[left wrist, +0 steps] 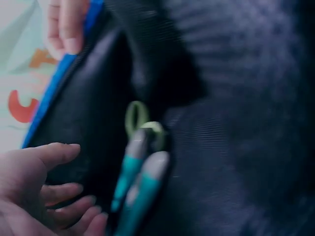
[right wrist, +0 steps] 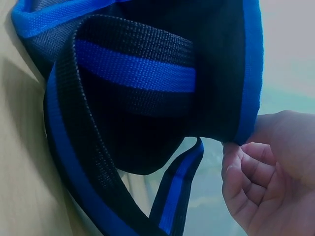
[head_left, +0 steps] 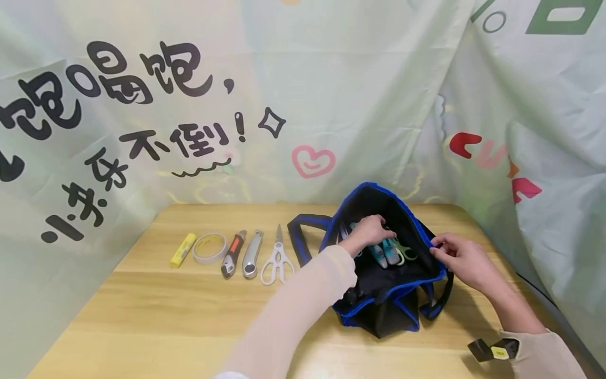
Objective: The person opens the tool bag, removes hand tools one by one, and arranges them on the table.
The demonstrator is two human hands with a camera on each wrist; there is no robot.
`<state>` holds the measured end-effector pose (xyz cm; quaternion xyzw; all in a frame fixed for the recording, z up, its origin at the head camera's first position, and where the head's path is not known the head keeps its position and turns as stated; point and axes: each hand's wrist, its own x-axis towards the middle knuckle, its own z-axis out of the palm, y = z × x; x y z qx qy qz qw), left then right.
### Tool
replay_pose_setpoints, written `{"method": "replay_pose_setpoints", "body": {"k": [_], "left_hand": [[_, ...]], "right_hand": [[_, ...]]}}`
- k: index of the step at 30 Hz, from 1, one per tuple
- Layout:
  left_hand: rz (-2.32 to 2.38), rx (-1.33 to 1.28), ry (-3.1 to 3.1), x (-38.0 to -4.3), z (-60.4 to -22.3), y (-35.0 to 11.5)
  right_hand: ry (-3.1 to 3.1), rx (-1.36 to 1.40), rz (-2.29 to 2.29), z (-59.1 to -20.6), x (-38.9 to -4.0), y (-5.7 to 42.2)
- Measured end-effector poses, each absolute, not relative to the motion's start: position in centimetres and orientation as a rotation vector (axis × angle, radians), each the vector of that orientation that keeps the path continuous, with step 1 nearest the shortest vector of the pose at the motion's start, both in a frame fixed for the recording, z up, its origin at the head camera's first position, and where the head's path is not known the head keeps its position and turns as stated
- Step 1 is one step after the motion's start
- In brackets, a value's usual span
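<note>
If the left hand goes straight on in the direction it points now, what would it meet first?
Probably the smooth teal-and-grey tool handles inside the black fabric bag with blue edging; in the left wrist view, the left hand points toward them. Depth is unclear, so it might pass above.

On the table, five things lie in a row, going left to right: a small block, a roll of tape, a utility knife, a second knife and scissors. Right of them sits a bag — one strap loops out between it and the scissors. Pliers lie in the bag, with looped handles just to their right. A cloth hangs behind the table.
</note>
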<state>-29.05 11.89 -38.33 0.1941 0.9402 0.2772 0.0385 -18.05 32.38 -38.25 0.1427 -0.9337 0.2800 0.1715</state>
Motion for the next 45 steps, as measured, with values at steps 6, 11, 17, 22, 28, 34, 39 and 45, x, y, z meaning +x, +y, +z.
{"method": "replay_pose_setpoints", "body": {"k": [6,11,17,22,28,34,39,45], "left_hand": [[0.833,0.484,2.972,-29.1,-41.0,12.2],[0.838,0.459,3.020,-29.3,-42.0,12.5],[0.827,0.255,3.046,-29.0,-42.9,13.7],[0.746,0.143,3.065,-28.5,-43.3,14.8],[0.847,0.124,3.039,-28.6,-43.2,14.7],[1.066,0.146,2.955,-28.9,-43.4,13.7],[1.249,0.131,2.829,-29.1,-43.1,13.0],[1.508,0.017,2.596,-29.0,-42.5,12.4]], "right_hand": [[-2.635,0.419,0.795,-38.5,-18.0,32.1],[-2.639,0.410,0.785,-38.4,-17.9,32.0],[-2.640,0.406,0.787,-38.5,-18.0,32.0],[-2.652,0.400,0.790,-38.7,-17.9,32.1],[-2.650,0.390,0.784,-38.5,-17.9,32.0],[-2.648,0.398,0.788,-38.4,-17.9,32.0],[-2.644,0.397,0.791,-38.4,-17.8,32.0],[-2.633,0.403,0.779,-38.4,-17.8,32.0]]}}
